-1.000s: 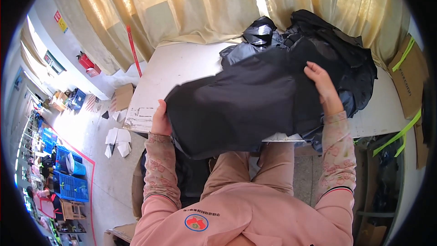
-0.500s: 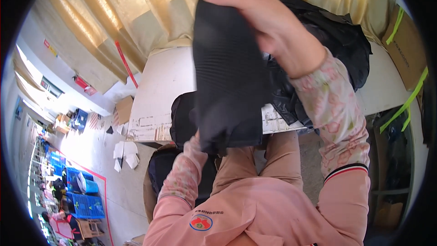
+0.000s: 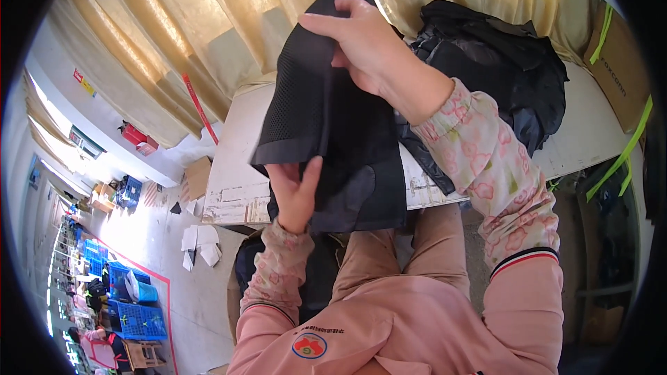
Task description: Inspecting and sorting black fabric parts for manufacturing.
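Observation:
A black mesh fabric piece (image 3: 295, 90) is held up in front of me above the table's near edge. My right hand (image 3: 372, 45) grips its upper end, thumb and fingers bent over the edge. At its lower band my left hand (image 3: 295, 191) pinches the hem, with several fingertips hidden behind the cloth. The piece curves, its perforated side turned to the left. Behind and below it more black cloth (image 3: 372, 198) hangs over the table edge; I cannot tell whether the two are joined.
A white table (image 3: 233, 167) with worn edges carries a heap of black fabric (image 3: 497, 69) at the right. Yellowish curtains (image 3: 229, 21) hang behind it. A cardboard box (image 3: 615, 76) stands at the far right. Paper scraps (image 3: 201, 243) and blue crates (image 3: 139, 319) are on the floor to the left.
The fabric has turned and tipped left, so its mesh side and lower band now show. My right hand has come lower and left; my left hand has risen into view at the hem.

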Demonstrator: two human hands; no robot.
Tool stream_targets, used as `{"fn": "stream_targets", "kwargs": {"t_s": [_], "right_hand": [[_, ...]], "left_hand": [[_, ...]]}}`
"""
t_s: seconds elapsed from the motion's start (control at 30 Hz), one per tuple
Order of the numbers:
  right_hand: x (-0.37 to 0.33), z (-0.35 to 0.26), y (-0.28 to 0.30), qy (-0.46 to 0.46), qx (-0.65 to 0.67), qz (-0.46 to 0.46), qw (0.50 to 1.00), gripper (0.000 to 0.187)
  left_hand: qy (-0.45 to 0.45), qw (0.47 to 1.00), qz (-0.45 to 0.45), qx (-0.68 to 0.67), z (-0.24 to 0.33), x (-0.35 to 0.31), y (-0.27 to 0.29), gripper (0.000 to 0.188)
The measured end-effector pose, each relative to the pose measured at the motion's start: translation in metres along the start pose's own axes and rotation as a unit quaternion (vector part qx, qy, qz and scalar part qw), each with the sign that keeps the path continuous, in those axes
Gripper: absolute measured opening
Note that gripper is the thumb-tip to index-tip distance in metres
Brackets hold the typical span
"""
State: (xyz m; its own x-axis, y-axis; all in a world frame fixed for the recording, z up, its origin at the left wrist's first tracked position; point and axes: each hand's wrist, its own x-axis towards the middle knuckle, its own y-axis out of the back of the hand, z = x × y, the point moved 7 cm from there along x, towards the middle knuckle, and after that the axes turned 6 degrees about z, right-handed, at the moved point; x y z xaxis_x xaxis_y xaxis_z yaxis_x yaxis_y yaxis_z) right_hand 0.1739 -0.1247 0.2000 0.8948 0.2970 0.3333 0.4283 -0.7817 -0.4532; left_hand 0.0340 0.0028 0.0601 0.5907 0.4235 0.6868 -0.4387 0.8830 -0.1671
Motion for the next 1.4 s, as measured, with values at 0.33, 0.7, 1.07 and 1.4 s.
{"fn": "stream_targets", "kwargs": {"t_s": [0.33,0.7,1.07,1.4], "right_hand": [[0.016,0.027,0.042,-0.025,-0.035,0.068,0.997,0.067],[0.045,0.017,0.055,-0.042,0.044,0.063,0.996,0.069],[-0.002,0.0,-0.065,-0.067,0.048,-0.08,0.993,0.076],[-0.011,0.034,0.095,0.066,-0.217,-0.131,0.965,0.053]], "left_hand": [[-0.058,0.876,-0.197,0.436,-0.015,0.04,0.011,0.042],[0.441,0.801,-0.363,0.181,-0.058,-0.086,0.054,0.014],[0.631,0.666,0.033,-0.396,-0.138,-0.153,-0.022,0.042],[0.41,0.906,0.102,-0.027,-0.138,-0.019,0.212,0.031]]}}
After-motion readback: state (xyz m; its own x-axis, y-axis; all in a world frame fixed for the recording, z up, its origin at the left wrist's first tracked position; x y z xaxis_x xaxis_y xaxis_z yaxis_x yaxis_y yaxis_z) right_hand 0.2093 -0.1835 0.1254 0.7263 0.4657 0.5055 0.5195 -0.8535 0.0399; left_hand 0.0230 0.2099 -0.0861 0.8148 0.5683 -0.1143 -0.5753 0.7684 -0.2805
